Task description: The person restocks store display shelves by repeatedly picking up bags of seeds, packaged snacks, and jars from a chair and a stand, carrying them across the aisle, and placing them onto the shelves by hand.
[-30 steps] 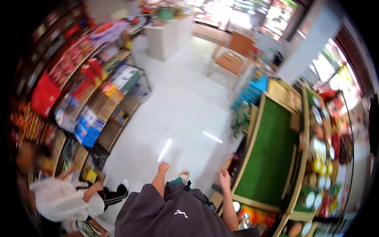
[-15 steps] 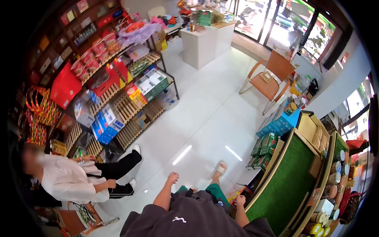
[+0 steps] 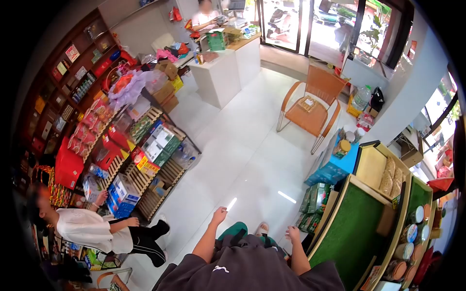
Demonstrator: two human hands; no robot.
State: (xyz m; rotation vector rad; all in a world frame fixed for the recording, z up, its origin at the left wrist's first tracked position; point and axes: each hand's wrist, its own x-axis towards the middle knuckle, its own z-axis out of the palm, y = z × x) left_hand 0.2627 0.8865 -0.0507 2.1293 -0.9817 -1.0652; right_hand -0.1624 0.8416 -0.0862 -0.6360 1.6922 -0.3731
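Walking | left hand (image 3: 220,214) curled, right hand (image 3: 292,234) loosened, both looked empty | green boxes (image 3: 318,199) came nearer right fingers (image 3: 291,232)

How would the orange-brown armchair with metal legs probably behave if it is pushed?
The orange-brown armchair would probably slide, not roll: its thin metal legs show no wheels, and the glossy pale floor looks smooth. Those legs also suggest fair stiffness. The flat tan packet on its seat could shift, as nothing visible fastens it.
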